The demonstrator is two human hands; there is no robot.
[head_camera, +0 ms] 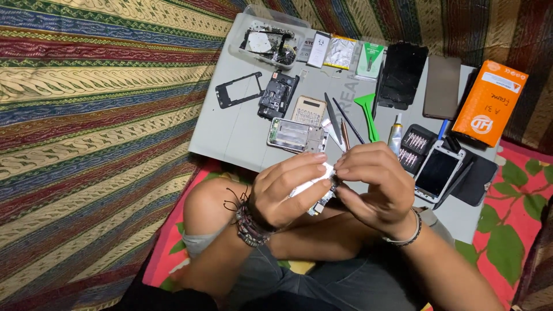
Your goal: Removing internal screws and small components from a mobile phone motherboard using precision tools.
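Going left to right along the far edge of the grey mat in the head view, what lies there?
Clear plastic tray of parts → white flat pack → silvery foil pouch → green packet → black phone panel → brown phone back cover → orange box.
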